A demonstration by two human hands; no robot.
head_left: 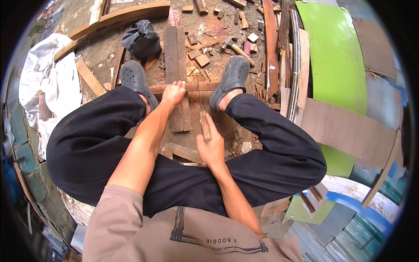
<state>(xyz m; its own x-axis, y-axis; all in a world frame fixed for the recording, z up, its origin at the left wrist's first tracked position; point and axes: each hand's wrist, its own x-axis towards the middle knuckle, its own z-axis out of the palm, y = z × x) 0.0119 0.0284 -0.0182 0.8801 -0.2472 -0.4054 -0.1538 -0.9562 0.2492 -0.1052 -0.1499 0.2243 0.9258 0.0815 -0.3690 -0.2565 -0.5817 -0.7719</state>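
Observation:
A narrow wooden strip (157, 89) lies crosswise over two dark planks (176, 56) on the ground between my feet. My left hand (173, 93) is closed on the strip, pressing it where it crosses the planks. My right hand (211, 147) is wrapped round the wooden handle of a handsaw (205, 127). The saw's thin blade points away from me and meets the strip just right of the planks; it is seen nearly edge-on. My left shoe (135, 78) and right shoe (231, 78), both dark clogs, rest near the two ends of the strip.
A claw hammer (238, 49) lies beyond my right foot among several small wood blocks (202, 60). A black plastic bag (142, 39) stands beyond my left foot, and a white sack (48, 83) lies farther left. Long boards (271, 48) and a green panel (334, 56) are on the right.

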